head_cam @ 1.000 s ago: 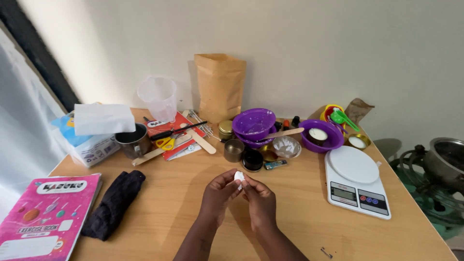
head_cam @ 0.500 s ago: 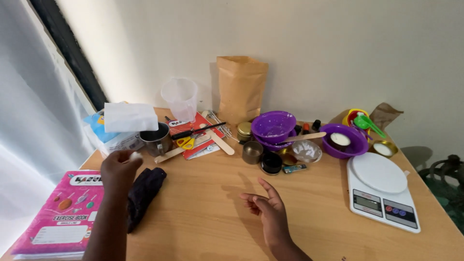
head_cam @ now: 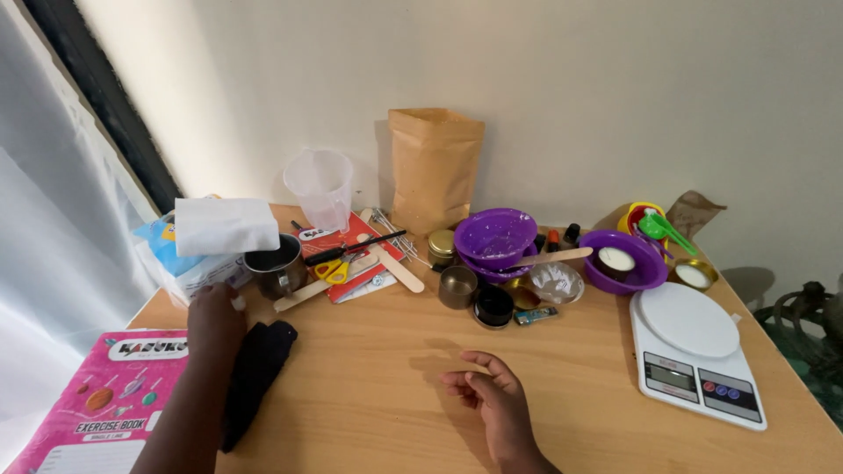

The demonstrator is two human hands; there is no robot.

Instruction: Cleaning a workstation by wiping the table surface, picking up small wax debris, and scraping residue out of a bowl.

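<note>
The left hand (head_cam: 215,320) is resting near the left edge of the desk (head_cam: 378,386), its back to the camera, so whether its grip is apart or together cannot be told. It is lying over the near corner of the tissue box (head_cam: 189,254), which is sitting at the desk's left edge with a white tissue (head_cam: 225,225) sticking out of the top, and it is touching the upper end of a black cloth (head_cam: 253,377) that is stretching toward the near edge. A dark metal cup (head_cam: 276,263) is standing just beside the hand, on its far side.

The right hand (head_cam: 492,404) is hovering low over the bare wood near the middle of the near edge, palm partly up, fingers (head_cam: 465,379) loosely curled and apart, holding nothing.

A pink exercise book (head_cam: 97,404) is lying at the near left corner. Toward the far edge, a clear measuring cup (head_cam: 320,186) and a brown paper pouch (head_cam: 435,167) are standing against the wall, with yellow-handled scissors (head_cam: 338,263) and flat wooden sticks (head_cam: 391,263) lying on a red booklet (head_cam: 351,250) in front of them. Stacked purple bowls (head_cam: 494,239) and small tins (head_cam: 458,286) are crowding the middle of the far side. A white kitchen scale (head_cam: 694,351) is sitting near the right edge.
</note>
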